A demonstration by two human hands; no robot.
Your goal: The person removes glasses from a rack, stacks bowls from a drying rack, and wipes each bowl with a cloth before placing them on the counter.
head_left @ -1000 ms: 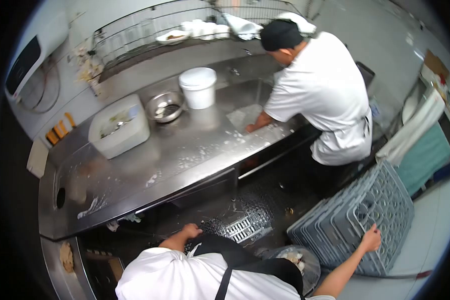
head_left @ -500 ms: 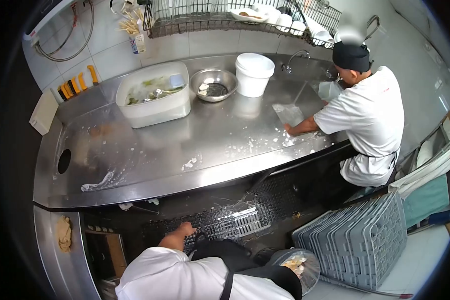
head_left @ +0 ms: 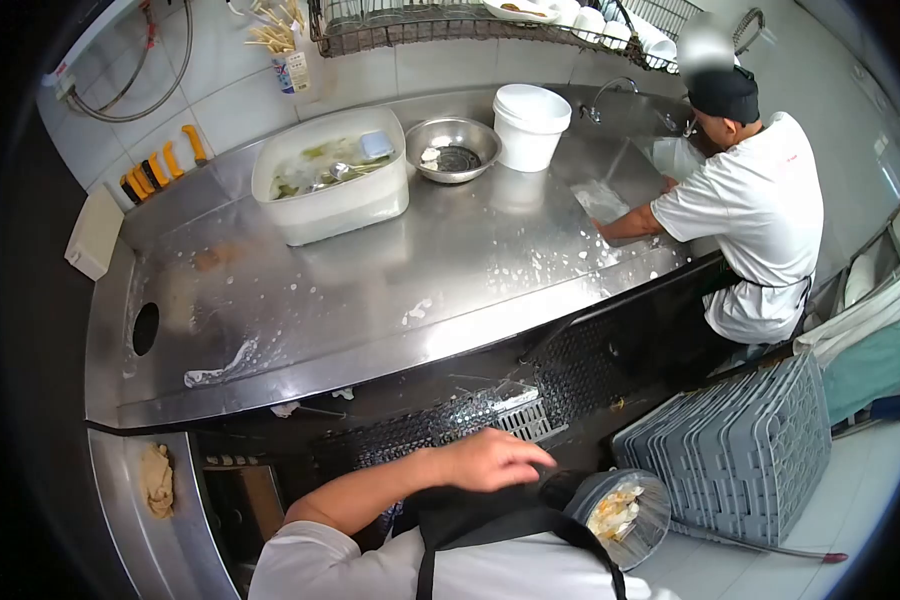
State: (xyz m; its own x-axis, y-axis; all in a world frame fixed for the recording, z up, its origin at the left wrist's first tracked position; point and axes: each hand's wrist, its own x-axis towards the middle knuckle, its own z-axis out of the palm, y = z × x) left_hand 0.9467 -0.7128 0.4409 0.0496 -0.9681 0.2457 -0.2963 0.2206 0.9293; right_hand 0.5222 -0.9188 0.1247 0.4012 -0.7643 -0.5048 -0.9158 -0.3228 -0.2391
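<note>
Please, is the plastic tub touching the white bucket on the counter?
Apart: the head view shows a clear gap between the plastic tub and the white bucket, where the metal bowl stands.

Clear-lined bin, open-topped, pale waste inside, beside grey crates

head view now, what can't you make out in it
- wearer's right hand: out of the head view or behind the body, cannot tell which
- lower items in the plastic tub: head view, cloudy water hides them
- scraps in the bin: head view, too small and jumbled to identify
- wire rack: head view, top edge cuts it off
</note>
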